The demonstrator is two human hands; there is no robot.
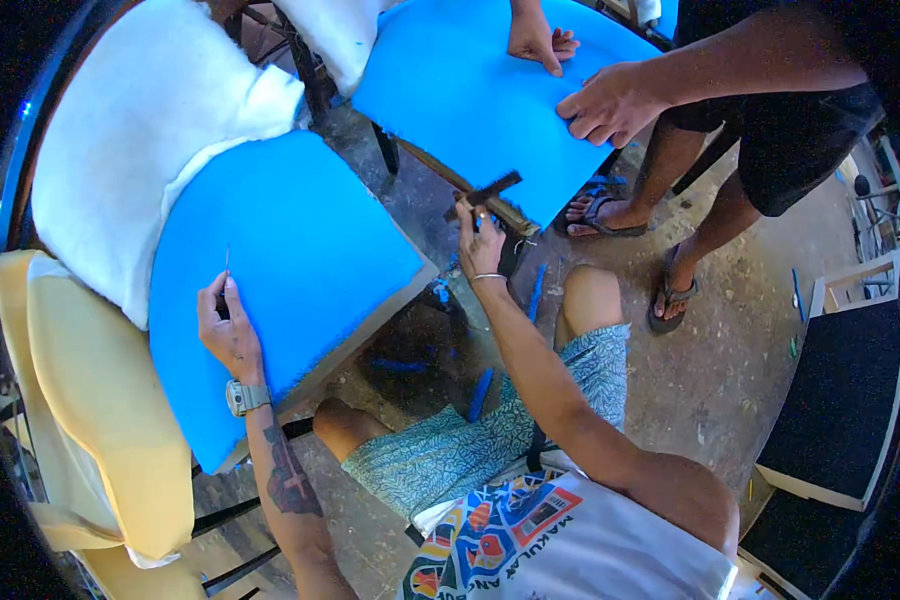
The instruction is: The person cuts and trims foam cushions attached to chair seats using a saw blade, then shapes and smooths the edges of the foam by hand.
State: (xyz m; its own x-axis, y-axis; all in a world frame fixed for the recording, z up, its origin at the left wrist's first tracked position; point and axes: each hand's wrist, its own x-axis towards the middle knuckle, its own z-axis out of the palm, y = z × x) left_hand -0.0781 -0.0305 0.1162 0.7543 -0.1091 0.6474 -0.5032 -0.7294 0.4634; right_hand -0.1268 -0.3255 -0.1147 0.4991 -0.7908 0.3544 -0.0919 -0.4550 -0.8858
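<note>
Left hand (232, 330): fingers partly curled, thumb and forefinger pinched together on a thin pointed tool (228, 258), tip directed away from the wearer; tool's exact kind too small to tell. This hand is over the near blue panel (300, 230), which lies at the wearer's left, its front edge frayed above a grey layer. Right hand (480, 245): fingers bent, closed on a dark strip (495, 190) beside the front corner of the far blue panel (450, 80); contact between strip and panel cannot be told. A co-worker stands at the far panel's right side, one hand (615, 105) resting on its surface, the other (542, 42) near it. White padding (140, 140) borders the near panel's far-left edge; yellow cushions (105, 390) sit left of that panel. Blue scraps (480, 395) lie on the stained floor (700, 380). Black panels (835, 410) at far right.
</note>
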